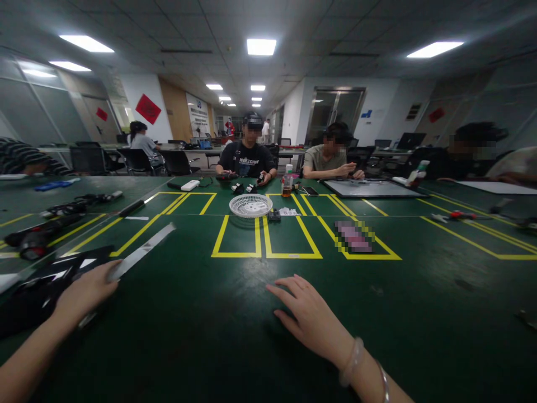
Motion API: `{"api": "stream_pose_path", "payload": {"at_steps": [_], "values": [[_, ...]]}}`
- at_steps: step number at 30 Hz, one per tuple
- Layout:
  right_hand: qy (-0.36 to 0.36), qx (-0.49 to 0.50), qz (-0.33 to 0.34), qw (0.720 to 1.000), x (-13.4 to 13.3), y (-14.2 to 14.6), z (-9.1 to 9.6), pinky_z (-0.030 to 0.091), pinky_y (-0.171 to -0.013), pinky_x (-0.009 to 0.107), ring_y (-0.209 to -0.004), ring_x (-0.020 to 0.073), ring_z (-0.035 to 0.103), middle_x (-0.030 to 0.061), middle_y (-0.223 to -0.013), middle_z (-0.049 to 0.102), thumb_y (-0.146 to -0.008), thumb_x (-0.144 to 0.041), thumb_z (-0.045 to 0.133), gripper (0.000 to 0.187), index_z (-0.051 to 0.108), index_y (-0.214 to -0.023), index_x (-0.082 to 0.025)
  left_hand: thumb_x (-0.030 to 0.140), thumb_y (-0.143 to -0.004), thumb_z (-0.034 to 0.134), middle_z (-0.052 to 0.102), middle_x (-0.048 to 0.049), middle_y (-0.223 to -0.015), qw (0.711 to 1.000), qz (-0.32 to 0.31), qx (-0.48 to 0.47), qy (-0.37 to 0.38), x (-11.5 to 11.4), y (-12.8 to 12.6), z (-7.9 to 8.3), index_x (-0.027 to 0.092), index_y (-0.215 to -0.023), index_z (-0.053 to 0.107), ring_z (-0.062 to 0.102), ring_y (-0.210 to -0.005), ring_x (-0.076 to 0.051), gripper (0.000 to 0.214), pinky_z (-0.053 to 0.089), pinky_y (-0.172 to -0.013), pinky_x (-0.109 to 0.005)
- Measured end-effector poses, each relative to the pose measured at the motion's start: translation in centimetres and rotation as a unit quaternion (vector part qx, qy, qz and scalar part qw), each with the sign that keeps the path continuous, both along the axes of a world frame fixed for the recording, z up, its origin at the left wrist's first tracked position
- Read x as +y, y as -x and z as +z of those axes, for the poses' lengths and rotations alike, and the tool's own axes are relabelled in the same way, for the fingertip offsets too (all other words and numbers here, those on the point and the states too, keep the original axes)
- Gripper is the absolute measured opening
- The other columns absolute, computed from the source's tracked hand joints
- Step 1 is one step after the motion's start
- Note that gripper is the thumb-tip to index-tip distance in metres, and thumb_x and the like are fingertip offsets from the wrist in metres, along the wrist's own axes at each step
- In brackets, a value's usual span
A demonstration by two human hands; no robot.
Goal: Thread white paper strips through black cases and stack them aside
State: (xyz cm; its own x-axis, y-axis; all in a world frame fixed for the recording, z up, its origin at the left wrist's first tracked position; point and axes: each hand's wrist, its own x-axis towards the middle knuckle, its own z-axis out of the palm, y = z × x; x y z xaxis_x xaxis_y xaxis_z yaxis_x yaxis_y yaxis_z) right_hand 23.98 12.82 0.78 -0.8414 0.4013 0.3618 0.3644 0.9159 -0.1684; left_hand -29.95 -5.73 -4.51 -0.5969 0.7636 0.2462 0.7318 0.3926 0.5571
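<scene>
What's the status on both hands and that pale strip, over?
Left hand closed on pale strip. Right hand open, holding nothing visible. Strip's far end pointing away. Dark glossy item by left hand.

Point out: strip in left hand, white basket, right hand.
Pale flat strip (143,250): head view, middle of its bare length.
White basket (250,213): head view, near side of its slotted wall.
Right hand (314,315): head view, back of the hand.

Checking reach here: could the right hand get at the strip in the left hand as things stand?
Probably yes: the right hand appears empty, the strip juts out beyond the left hand, and only green tabletop shows between the hands.
</scene>
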Motion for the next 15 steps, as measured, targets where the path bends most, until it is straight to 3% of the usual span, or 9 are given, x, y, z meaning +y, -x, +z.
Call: {"api": "stream_pose_path", "payload": {"at_steps": [2,5,8,11,15], "values": [[0.000,0.000,-0.001,1.000,0.0,0.0,0.0,0.040,-0.108,0.053,-0.121,0.0252,0.052,0.0073,-0.129,0.057,-0.086,-0.015,0.063,0.054,0.049,-0.137,-0.027,0.055,-0.060,0.060,0.067,-0.0123,-0.117,1.000,-0.004,0.015,0.023,1.8,-3.5,1.4,0.022,-0.127,0.061,0.055,-0.114,-0.046,0.075,0.041,-0.086,-0.054],[-0.005,0.005,0.003,1.000,0.0,-0.1,0.0,0.041,-0.108,0.053,-0.121,0.0254,0.053,0.0078,-0.129,0.057,-0.086,-0.015,0.062,0.055,0.048,-0.138,-0.027,0.054,-0.066,0.054,0.060,-0.0100,-0.131,0.994,-0.077,-0.040,0.060,4.5,-10.1,4.0,0.021,-0.137,0.055,0.057,-0.114,-0.039,0.079,0.047,-0.091,-0.048],[-0.011,0.015,0.008,1.000,-0.2,-0.1,0.1,0.042,-0.107,0.053,-0.123,0.0262,0.052,0.0091,-0.133,0.055,-0.087,-0.015,0.061,0.057,0.045,-0.140,-0.027,0.052,-0.071,0.059,0.057,-0.0072,-0.135,0.977,-0.172,-0.106,0.071,6.2,-16.3,6.1,0.023,-0.140,0.053,0.058,-0.114,-0.037,0.075,0.050,-0.092,-0.044],[-0.024,0.035,0.019,0.999,-0.5,0.0,0.2,0.041,-0.108,0.053,-0.132,0.0280,0.045,0.0109,-0.144,0.046,-0.086,-0.016,0.061,0.063,0.040,-0.145,-0.028,0.043,-0.079,0.064,0.055,-0.0033,-0.139,0.939,-0.287,-0.172,0.075,6.6,-21.2,7.0,0.030,-0.139,0.054,0.055,-0.121,-0.032,0.062,0.049,-0.099,-0.039],[-0.047,0.047,0.055,0.996,-0.9,0.1,0.0,0.036,-0.110,0.054,-0.138,0.0302,0.036,0.0116,-0.152,0.036,-0.084,-0.022,0.069,0.070,0.037,-0.146,-0.029,0.027,-0.080,0.068,0.055,-0.0032,-0.137,0.874,-0.408,-0.244,0.099,6.5,-25.5,6.7,0.035,-0.135,0.055,0.054,-0.122,-0.029,0.057,0.046,-0.103,-0.041]]}}
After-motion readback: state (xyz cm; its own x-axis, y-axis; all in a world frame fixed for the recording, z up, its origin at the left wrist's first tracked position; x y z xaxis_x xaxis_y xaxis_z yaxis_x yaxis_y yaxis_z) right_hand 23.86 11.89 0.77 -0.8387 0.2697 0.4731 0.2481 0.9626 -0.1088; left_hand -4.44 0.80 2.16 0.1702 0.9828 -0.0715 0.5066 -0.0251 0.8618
